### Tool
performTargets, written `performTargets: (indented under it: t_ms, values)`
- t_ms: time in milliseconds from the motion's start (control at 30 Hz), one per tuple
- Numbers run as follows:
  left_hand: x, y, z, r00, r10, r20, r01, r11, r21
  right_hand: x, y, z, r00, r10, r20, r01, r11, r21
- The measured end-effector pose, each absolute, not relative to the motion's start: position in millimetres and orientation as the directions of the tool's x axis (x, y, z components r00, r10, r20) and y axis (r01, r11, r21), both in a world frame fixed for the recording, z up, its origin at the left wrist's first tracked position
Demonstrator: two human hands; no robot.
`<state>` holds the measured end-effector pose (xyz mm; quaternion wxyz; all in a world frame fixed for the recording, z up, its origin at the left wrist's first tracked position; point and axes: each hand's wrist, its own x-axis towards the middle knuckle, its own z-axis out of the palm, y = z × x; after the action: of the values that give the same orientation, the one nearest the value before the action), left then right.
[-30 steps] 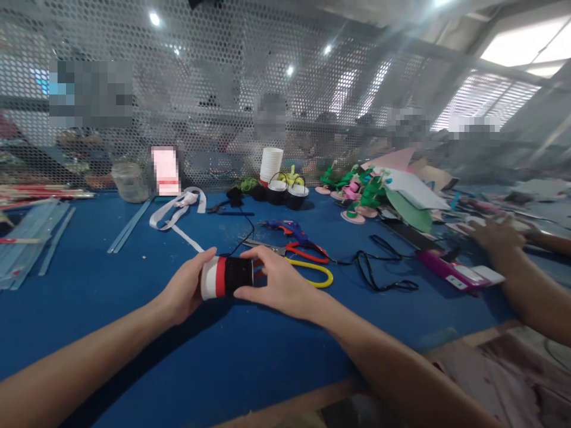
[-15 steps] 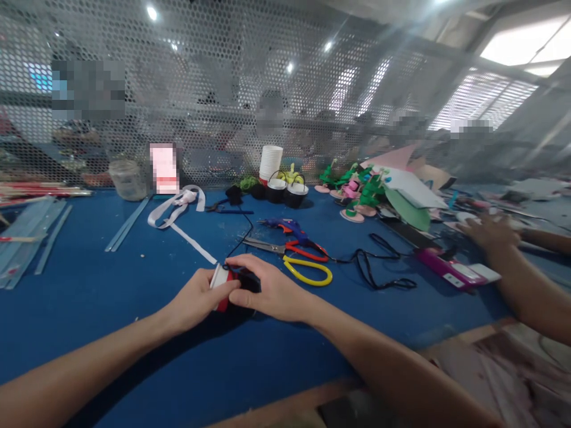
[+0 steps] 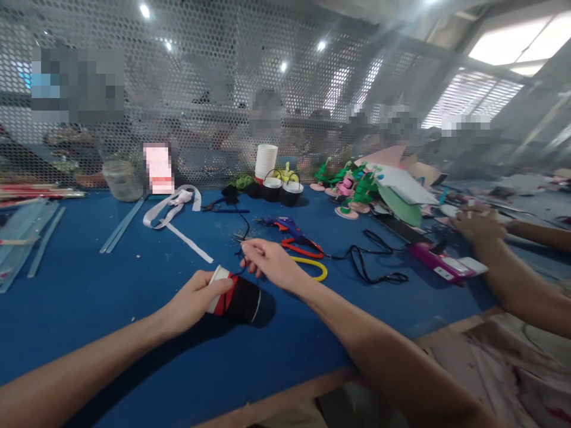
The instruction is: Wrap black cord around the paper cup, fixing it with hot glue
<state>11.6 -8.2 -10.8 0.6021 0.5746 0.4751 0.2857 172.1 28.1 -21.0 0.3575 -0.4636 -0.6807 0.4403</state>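
Note:
My left hand point(image 3: 194, 297) is closed around a paper cup point(image 3: 244, 302) tilted on its side, its white rim to the left. Black yarn covers the cup's base half, and a red band shows near the rim. Just above the cup, my right hand point(image 3: 272, 264) is pinched on the black yarn point(image 3: 246, 226), which runs from the cup and back toward a dark ball of yarn point(image 3: 230, 193). Scissors point(image 3: 320, 270) with one red and one yellow handle lie beside my right hand, which partly hides them. A white ribbon point(image 3: 190, 242) stretches across the table near the cup.
Behind stand two small black-and-white buckets point(image 3: 292, 193), stacked paper cups point(image 3: 266, 157) and a clear jar point(image 3: 121, 180). A blue glue gun point(image 3: 285, 226), a black cord point(image 3: 357, 261) and a purple power strip point(image 3: 439, 261) lie rightward. Another person's hand point(image 3: 479, 223) is at far right.
My right hand has lifted off the cup and moved up and right, drawing the yarn with it. The cup's black-wrapped side now shows. My left hand keeps its hold.

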Motion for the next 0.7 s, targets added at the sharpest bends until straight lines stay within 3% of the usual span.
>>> performTargets:
  t_ms: [167,233,300,333,433,567,700]
  values:
    - [5.0,0.4,-6.4,0.230,0.951,-0.205,0.183,0.164,0.969,201.4,38.2,-1.3,-0.185,0.979,0.086,0.523,0.172,-0.835]
    - [0.9,4.5,-4.8,0.182,0.970,-0.158,0.206,0.120,0.971,219.0,45.4,11.0,-0.009,0.972,0.237,0.632,0.189,-0.751]
    - [-2.4,8.1,-4.1,0.129,0.986,-0.110,0.231,0.078,0.970,235.1,54.2,21.4,0.147,0.865,0.479,0.786,0.192,-0.588]
    - [-3.4,9.3,-4.0,0.110,0.989,-0.098,0.242,0.069,0.968,241.4,59.4,24.6,0.166,0.838,0.519,0.849,0.146,-0.508]
    - [-3.8,10.0,-4.5,0.107,0.991,-0.079,0.262,0.049,0.964,250.9,78.4,21.6,0.148,0.931,0.335,0.936,-0.022,-0.351]
    - [-0.8,5.6,-3.8,0.184,0.979,-0.082,0.306,0.022,0.952,249.0,105.8,-2.1,0.116,0.992,0.044,0.946,-0.096,-0.310]
    - [0.9,2.3,-1.2,0.209,0.975,-0.073,0.330,0.000,0.944,244.0,120.2,-17.7,0.118,0.989,-0.084,0.938,-0.139,-0.319]
